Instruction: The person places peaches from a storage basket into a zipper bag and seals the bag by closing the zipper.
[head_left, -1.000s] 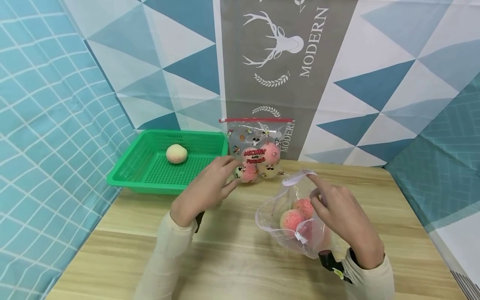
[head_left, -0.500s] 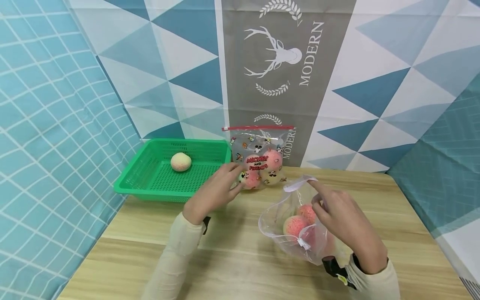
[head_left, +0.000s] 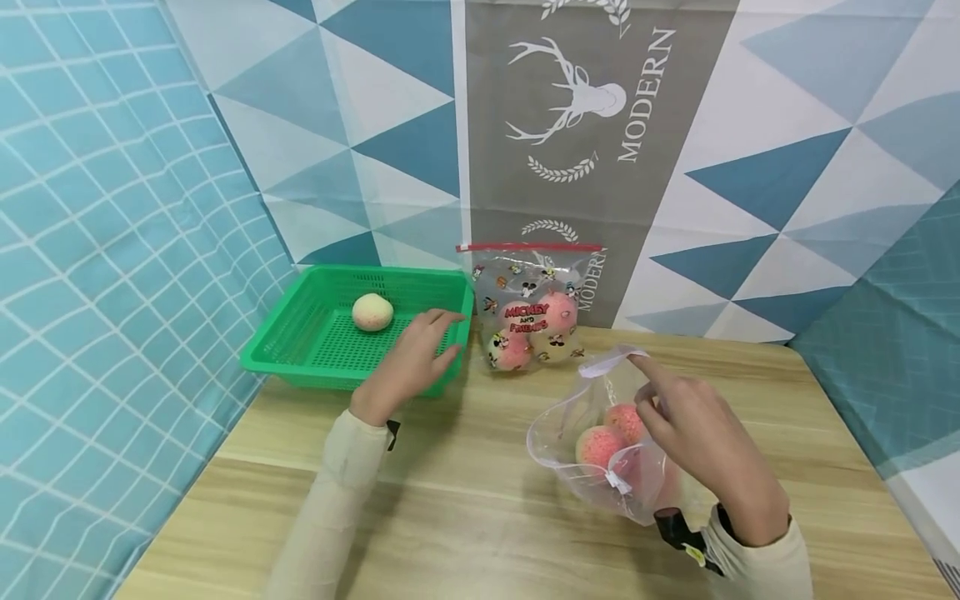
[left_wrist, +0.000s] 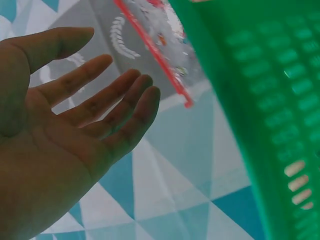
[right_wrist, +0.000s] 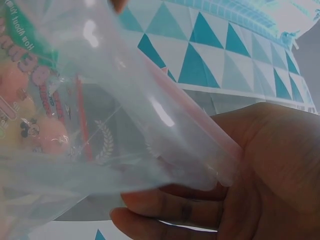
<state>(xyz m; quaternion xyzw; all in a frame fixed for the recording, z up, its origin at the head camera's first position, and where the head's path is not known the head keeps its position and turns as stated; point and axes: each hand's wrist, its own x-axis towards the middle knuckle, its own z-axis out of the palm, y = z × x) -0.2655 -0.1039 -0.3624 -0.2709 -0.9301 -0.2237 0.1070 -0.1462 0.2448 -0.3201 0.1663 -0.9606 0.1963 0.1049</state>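
My left hand [head_left: 411,360] hovers over the right end of a green plastic basket [head_left: 258,354], fingers loosely extended and holding nothing, as the left wrist view also shows. One pale peach [head_left: 372,312] lies inside the basket. My right hand [head_left: 693,421] holds the rim of a clear zip bag [head_left: 558,417], whose mouth gapes toward the left. Pink-and-yellow peaches [head_left: 600,447] sit in this bag. In the right wrist view, the bag's edge [right_wrist: 200,135] runs between the thumb side and the curled fingers [right_wrist: 175,207].
Behind, a printed zip bag [head_left: 495,287] with a red top strip stands against the patterned backdrop [head_left: 405,125], with several peaches inside. Blue grid-patterned cloth [head_left: 97,250] borders the left side of the wooden table [head_left: 465,500].
My left hand has moved left, from in front of the printed bag to over the basket. My right hand keeps its hold on the clear bag. The head view has shifted slightly.
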